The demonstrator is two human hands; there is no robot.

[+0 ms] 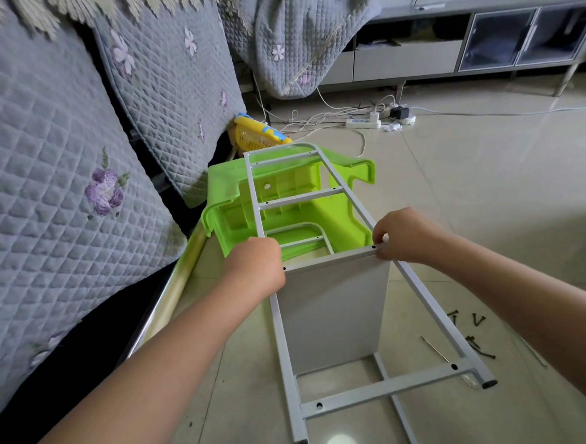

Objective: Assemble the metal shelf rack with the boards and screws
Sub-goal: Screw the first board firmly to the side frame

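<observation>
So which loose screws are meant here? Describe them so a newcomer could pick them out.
Start at the white metal frame lying over the tiled floor. Follow its right rail toward the foot; the dark screws lie scattered on the tiles just right of it. They are short and black, unlike the thin silvery rod beside them.

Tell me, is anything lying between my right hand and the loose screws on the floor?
Only the frame's right side rail. The right hand pinches the frame at the board's top edge, and the screws lie on the bare tile just past that rail, nothing covering them.
</observation>
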